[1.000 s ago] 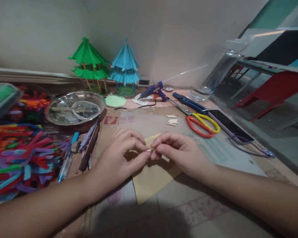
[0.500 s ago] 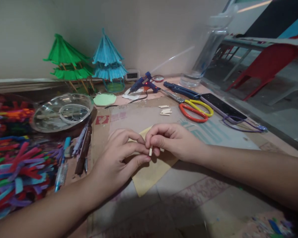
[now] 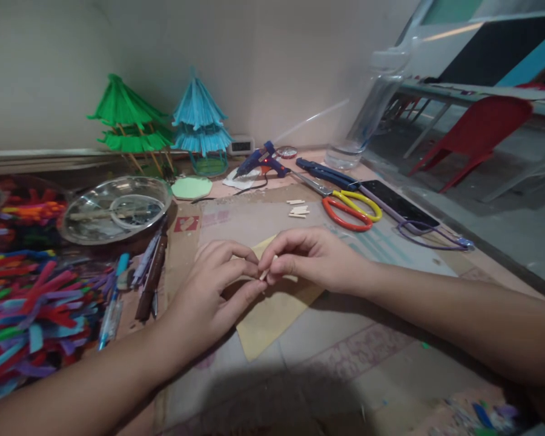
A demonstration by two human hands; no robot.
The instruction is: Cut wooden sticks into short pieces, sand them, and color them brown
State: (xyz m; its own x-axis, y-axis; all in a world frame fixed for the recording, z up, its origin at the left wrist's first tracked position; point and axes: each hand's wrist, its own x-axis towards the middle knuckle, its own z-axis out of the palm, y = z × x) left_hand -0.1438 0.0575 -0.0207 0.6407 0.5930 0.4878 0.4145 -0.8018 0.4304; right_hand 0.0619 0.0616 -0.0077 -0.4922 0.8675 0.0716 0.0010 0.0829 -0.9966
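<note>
Pinching a short pale stick (image 3: 264, 274) between thumb and forefinger of the right hand (image 3: 318, 257). Reaching in at its lower end with thumb and forefinger of the left hand (image 3: 227, 281), almost together there; too small and blurred at the tips to tell a true pinch from a mere touch on that side. Tipped to a slant now, after standing near upright half a second ago: probably just being turned between the hands for a different hold, not yet joined to anything or set down. Held over the yellow sheet (image 3: 267, 327), well in from the left and right edges of the bench (image 3: 490, 261). Farther out, toward the far edge, same as before: a small heap of loose sticks (image 3: 298, 211), untouched. To the right of that, the scissors (image 3: 329, 194), blades angled toward the far edge, then the phone (image 3: 399, 203) along the right edge. Near the far edge, the glue gun (image 3: 261, 158), showing a small red light. Toward the far left corner, the blue model (image 3: 200, 118) and the green model (image 3: 131, 118), both upright. Heaped along the left edge, many coloured fuzzy stems (image 3: 31, 321).
</note>
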